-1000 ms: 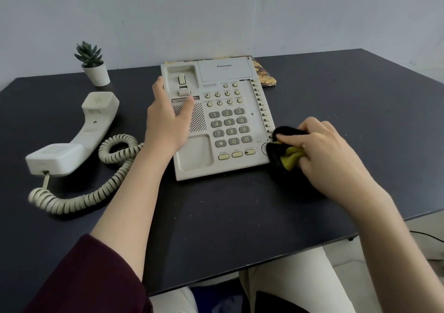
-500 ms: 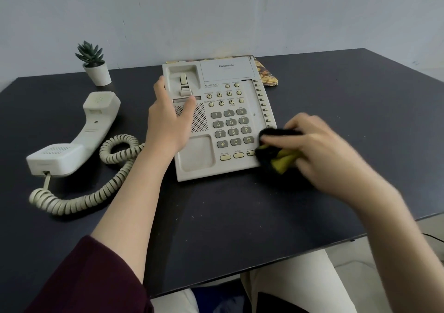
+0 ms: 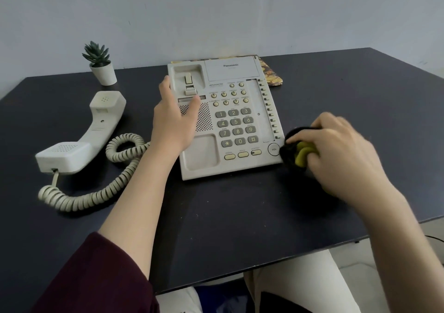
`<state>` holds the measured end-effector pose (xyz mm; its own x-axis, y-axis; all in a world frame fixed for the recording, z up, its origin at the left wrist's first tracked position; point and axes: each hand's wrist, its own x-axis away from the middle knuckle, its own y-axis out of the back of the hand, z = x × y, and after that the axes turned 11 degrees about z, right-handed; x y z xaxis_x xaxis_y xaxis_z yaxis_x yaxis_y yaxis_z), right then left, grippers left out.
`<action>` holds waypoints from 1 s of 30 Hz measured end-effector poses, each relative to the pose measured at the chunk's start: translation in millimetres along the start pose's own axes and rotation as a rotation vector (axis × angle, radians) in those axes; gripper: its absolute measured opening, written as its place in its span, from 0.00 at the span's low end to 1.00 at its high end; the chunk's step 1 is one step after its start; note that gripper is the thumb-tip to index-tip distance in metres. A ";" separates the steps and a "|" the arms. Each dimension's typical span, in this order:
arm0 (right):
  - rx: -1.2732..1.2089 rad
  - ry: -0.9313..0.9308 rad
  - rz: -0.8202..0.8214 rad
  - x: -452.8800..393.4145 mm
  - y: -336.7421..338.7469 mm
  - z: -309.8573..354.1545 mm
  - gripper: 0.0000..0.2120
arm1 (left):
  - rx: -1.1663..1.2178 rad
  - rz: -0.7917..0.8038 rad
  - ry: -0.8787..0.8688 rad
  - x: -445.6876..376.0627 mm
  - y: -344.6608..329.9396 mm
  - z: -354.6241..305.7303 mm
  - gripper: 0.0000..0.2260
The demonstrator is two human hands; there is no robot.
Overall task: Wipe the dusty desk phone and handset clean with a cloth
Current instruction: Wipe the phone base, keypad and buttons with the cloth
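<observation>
White plastic formed the small pot (image 3: pixel 105 73) at the counter's (image 3: pixel 216 216) far left, and a green succulent (image 3: pixel 96 53) stood in it. The desk phone (image 3: pixel 225 118) sat mid-counter; its handset (image 3: pixel 81 134) lay off the cradle to the left, joined by a coiled cord (image 3: pixel 96 192). The left hand (image 3: pixel 171 122) rested on the phone's left side, fingers relaxed. The right hand (image 3: pixel 341 154) had its fingers clamped on a black-and-yellow cloth (image 3: pixel 296 151), which had slid back from the keys half a second earlier to the phone's near right corner.
</observation>
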<state>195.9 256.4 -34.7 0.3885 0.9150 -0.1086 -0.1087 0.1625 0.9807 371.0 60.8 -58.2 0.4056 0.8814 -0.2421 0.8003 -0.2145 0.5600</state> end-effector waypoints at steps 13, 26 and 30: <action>0.106 0.133 0.072 0.2 -11.2 17.5 0.25 | 0.023 -0.011 0.006 1.8 -0.2 -3.8 0.29; 0.094 0.114 0.029 -19.2 -16.3 55.5 0.24 | 0.015 -0.006 0.012 2.0 0.0 -4.4 0.29; 0.044 0.156 0.154 1.4 -7.3 48.2 0.22 | 0.016 -0.004 0.007 2.0 -0.4 -4.2 0.29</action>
<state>241.4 238.8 -34.2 0.2240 0.9743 0.0225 -0.1147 0.0034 0.9934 369.7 64.4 -55.6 0.3999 0.8849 -0.2387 0.8088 -0.2181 0.5461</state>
